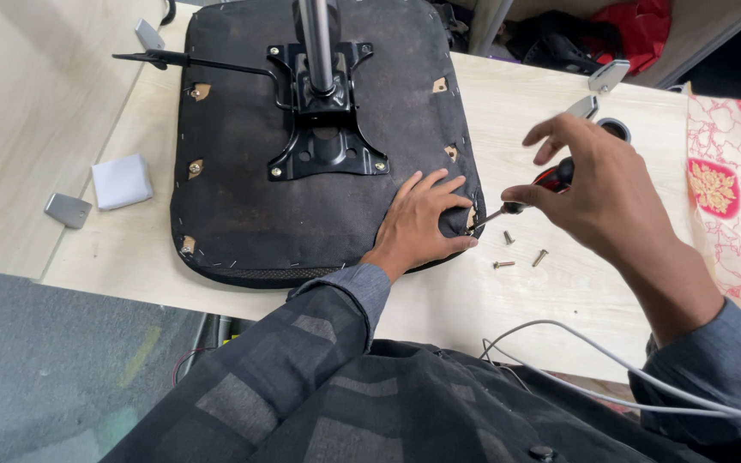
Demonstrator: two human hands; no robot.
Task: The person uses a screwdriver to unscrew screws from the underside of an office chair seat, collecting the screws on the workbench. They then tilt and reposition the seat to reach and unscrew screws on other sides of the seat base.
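1. Both hands work at the right edge of an upturned chair seat in the head view. The left hand lies flat on the seat's black fabric underside, fingers spread, fingertips beside a small mounting hole at the rim.
2. The right hand grips a screwdriver with a red-and-black handle, thumb and lower fingers closed around it while the index finger lifts free. Its tip points at the same hole, just beside the left fingertips.
3. The seat lies upside down on a pale wooden table, with a black metal mounting plate bolted at its middle and a grey gas-lift column rising from it.
4. Three loose screws lie on the table near the screwdriver tip.
5. A small white box and a grey metal bracket sit left of the seat.
6. White cables cross the person's lap.
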